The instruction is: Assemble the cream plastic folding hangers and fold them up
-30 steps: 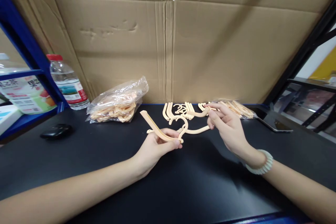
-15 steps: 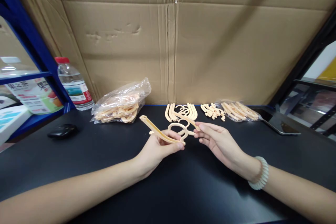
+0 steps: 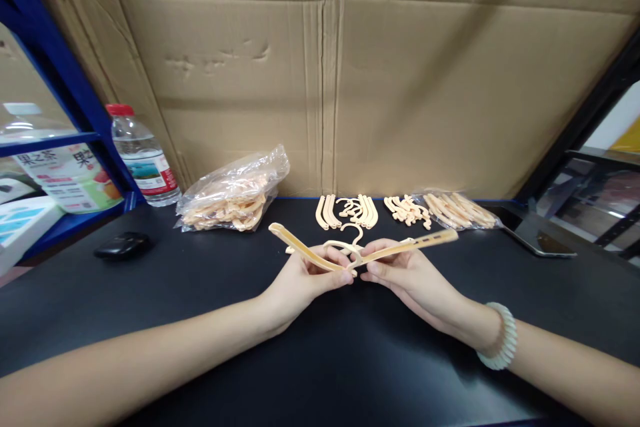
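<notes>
My left hand (image 3: 300, 280) pinches a beige plastic hanger arm (image 3: 290, 240) whose far end points up and left. A curved hanger hook (image 3: 357, 256) stands at that arm's inner end, by my fingertips. My right hand (image 3: 413, 277) is closed on a second hanger arm (image 3: 436, 237), slotted and pointing right. Its inner end meets the hook; whether the two are joined I cannot tell. Just behind my hands a beige hanger (image 3: 356, 229) lies on the black table, partly hidden by my fingers.
Loose hanger arms (image 3: 330, 212) and small hooks (image 3: 407, 209) lie at the back. Clear bags of beige parts stand left (image 3: 230, 203) and right (image 3: 457, 209). A black mouse (image 3: 123, 245), a water bottle (image 3: 145, 163) and a dark tablet (image 3: 537, 237) are around; cardboard (image 3: 240, 87) walls the back.
My right hand has moved left, up to my left hand. The arm in it has swung round to point right, with its inner end now at the hook.
</notes>
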`<state>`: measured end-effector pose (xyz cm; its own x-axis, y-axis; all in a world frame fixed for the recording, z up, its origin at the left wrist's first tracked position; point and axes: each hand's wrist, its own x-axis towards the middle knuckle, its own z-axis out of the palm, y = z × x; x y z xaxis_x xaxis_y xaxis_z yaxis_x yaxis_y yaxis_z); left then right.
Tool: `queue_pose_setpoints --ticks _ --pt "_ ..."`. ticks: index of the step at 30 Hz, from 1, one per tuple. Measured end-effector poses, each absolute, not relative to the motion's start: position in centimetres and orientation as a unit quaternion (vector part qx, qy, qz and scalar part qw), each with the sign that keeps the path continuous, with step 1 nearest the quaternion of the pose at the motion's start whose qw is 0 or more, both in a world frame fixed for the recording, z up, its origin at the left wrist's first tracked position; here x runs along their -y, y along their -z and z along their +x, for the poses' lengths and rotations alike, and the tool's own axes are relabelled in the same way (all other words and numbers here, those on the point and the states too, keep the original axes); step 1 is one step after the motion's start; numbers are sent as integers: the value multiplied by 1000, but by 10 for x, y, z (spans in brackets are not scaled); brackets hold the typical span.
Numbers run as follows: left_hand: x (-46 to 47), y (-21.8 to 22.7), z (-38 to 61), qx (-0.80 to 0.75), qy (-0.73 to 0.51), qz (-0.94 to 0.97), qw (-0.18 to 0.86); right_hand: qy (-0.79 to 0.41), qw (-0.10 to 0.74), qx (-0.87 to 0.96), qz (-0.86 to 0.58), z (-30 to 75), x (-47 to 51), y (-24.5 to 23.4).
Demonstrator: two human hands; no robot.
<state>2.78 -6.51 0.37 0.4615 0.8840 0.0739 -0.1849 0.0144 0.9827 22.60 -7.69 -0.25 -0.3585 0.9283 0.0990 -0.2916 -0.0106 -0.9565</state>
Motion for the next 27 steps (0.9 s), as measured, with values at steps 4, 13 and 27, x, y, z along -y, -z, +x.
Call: queue_pose_setpoints --ticks 4,13,27 --pt "64 -4 28 -314 -406 568 643 -624 463 545 -316 227 75 8" --pt "63 -6 27 -298 -378 590 649 -577 464 591 -319 226 72 6" --pt "70 -8 34 -301 -418 578 633 -547 454 613 -345 222 75 5"
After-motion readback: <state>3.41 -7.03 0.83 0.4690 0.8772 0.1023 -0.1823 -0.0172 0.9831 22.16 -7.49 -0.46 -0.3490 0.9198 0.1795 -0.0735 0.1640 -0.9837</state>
